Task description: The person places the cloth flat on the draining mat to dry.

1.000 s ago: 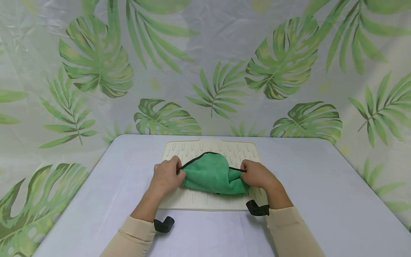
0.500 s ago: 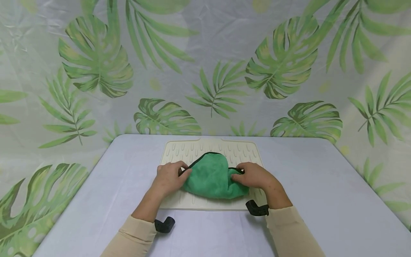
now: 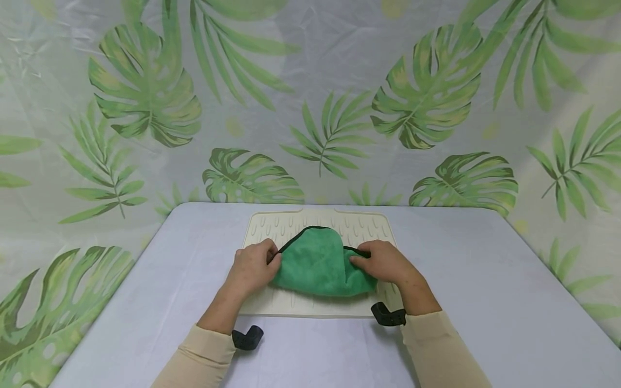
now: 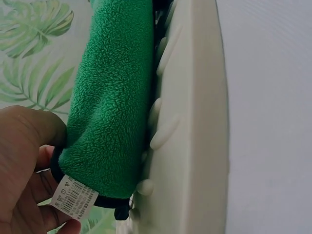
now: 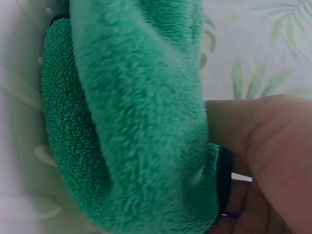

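A green towel (image 3: 312, 264) with black edging lies folded and bunched over the cream ridged mat (image 3: 271, 307). My left hand (image 3: 253, 267) pinches its left end between thumb and fingers. In the left wrist view a white printed label (image 4: 74, 197) hangs from that corner, beside the left fingers. On the opposite side my right hand (image 3: 388, 262) grips the towel's upper right edge, thumb on the near face. The right wrist view shows the fluffy towel (image 5: 141, 117) in overlapping folds, with the right fingers partly hidden behind its edge.
The mat rests on a white-covered table (image 3: 485, 280), near its far edge. Behind the table hangs a leaf-patterned curtain (image 3: 339, 70). A black curved piece sits at each wrist, the left one (image 3: 248, 338) and the right one (image 3: 388, 314).
The right thumb has come forward over the towel's near face. My left hand moved slightly inward, then back to the left, and the towel's top edge rose a little.
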`<state>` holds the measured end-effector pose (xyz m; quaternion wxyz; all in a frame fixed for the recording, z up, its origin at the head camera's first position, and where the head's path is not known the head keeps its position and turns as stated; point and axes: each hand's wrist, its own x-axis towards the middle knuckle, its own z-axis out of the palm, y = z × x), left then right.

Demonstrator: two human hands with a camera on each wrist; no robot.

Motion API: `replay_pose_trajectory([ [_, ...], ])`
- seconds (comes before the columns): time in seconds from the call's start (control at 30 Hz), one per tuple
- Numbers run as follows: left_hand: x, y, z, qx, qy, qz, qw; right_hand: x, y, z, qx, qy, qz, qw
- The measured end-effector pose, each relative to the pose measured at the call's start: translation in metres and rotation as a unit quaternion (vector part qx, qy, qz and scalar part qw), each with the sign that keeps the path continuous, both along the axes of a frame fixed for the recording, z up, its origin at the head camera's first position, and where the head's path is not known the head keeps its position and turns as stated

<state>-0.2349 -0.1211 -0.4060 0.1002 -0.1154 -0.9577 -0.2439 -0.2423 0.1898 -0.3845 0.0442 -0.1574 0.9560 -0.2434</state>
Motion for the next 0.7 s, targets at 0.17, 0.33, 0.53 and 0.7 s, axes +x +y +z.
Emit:
replay_pose_trajectory([
  [0.17,0.001,-0.006,0.003,0.022,-0.013,0.021,0.9995,0.001,0.002,0.002,-0.001,0.019,-0.020,1.000],
  [0.33,0.002,-0.010,0.006,0.050,-0.021,0.045,0.9975,0.001,0.006,0.003,-0.010,0.026,-0.051,0.998],
  [0.53,0.001,-0.015,0.009,0.069,-0.032,0.092,0.9928,0.000,0.010,0.006,-0.022,0.030,-0.111,0.993],
  [0.7,-0.001,-0.017,0.009,0.068,-0.040,0.108,0.9911,-0.002,0.011,0.006,-0.057,0.018,-0.136,0.989],
])
